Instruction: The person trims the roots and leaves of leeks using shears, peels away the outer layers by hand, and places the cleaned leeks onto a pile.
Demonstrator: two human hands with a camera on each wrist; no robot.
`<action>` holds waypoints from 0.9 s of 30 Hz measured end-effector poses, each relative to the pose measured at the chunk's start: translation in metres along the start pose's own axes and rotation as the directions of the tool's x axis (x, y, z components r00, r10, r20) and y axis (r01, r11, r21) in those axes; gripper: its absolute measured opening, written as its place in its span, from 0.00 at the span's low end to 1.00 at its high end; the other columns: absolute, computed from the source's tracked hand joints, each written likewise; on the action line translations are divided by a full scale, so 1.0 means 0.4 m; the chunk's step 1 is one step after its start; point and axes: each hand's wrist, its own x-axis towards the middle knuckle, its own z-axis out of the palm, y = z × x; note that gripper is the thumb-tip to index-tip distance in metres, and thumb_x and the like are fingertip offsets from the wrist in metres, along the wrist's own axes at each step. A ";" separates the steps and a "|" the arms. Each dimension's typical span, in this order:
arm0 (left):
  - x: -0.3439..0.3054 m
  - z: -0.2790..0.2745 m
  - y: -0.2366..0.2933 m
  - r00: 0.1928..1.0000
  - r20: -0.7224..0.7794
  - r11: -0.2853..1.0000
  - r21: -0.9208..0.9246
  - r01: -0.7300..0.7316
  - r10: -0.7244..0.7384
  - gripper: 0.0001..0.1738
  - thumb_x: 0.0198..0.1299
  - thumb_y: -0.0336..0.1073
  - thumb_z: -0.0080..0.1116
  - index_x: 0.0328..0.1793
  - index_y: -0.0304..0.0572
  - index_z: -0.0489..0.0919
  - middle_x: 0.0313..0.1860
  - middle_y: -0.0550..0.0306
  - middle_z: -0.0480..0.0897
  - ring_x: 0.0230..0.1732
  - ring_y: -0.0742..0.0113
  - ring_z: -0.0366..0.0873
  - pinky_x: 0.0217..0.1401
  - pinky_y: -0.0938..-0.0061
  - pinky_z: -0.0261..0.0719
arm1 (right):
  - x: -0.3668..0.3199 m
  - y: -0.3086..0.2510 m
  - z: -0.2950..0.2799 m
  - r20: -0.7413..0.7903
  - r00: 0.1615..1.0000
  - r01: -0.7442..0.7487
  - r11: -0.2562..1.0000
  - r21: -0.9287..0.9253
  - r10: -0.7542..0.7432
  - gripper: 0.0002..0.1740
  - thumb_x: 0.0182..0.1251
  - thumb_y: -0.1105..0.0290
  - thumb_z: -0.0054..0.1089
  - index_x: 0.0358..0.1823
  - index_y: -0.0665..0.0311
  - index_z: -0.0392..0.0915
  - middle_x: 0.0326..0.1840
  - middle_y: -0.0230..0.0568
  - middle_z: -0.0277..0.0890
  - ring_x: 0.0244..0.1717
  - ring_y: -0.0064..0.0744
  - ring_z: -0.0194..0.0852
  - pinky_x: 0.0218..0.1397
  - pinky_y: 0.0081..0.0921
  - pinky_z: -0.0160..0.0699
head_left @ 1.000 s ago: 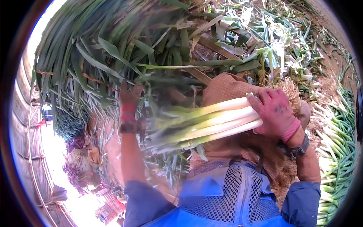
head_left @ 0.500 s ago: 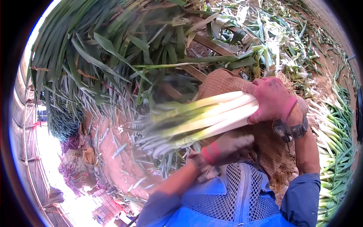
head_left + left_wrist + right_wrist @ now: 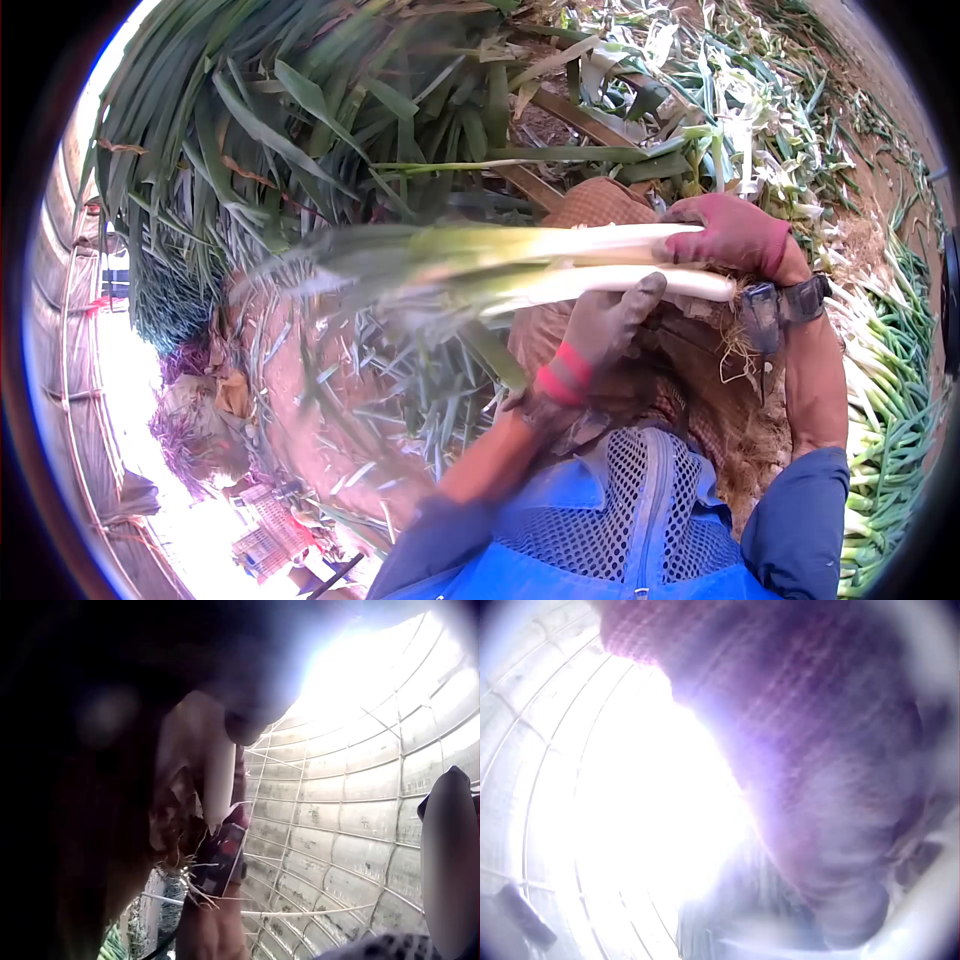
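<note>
In the head view my right hand [image 3: 735, 235], in a pink glove, grips a bundle of long green onions [image 3: 570, 243] by the white ends. Its gloved fingers [image 3: 847, 847] fill much of the right wrist view. Just below the bundle, a single green onion [image 3: 570, 288] lies in the grip of my left hand [image 3: 605, 325], which wears a greyish glove with a red cuff. The thumb crosses its white shaft and the other fingers are mostly hidden. Roots hang from its end, and the left wrist view shows this white shaft [image 3: 219, 776] too. The leafy tops blur on the left.
A big heap of leafy green onions [image 3: 230, 130] rises at upper left. Stripped leaves [image 3: 740, 110] litter the ground at upper right. Cleaned green onions [image 3: 890, 440] lie in a row along the right side. A brown checked cloth [image 3: 600, 205] covers the lap.
My left hand swung from the leafy heap down toward the lap, then up to the single onion below the bundle. That onion now lies apart from the bundle. The right hand kept its hold.
</note>
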 end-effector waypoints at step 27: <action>0.085 -0.021 -0.017 0.992 -0.092 0.995 -0.036 -0.092 0.089 0.30 0.74 0.58 0.66 0.52 0.31 0.87 0.32 0.66 0.83 0.32 0.80 0.76 0.31 0.78 0.75 | -0.022 -0.097 -0.019 -0.096 0.994 0.025 0.947 -0.321 -0.059 0.43 0.37 0.59 0.80 0.63 0.61 0.81 0.44 0.53 0.89 0.46 0.54 0.90 0.54 0.41 0.87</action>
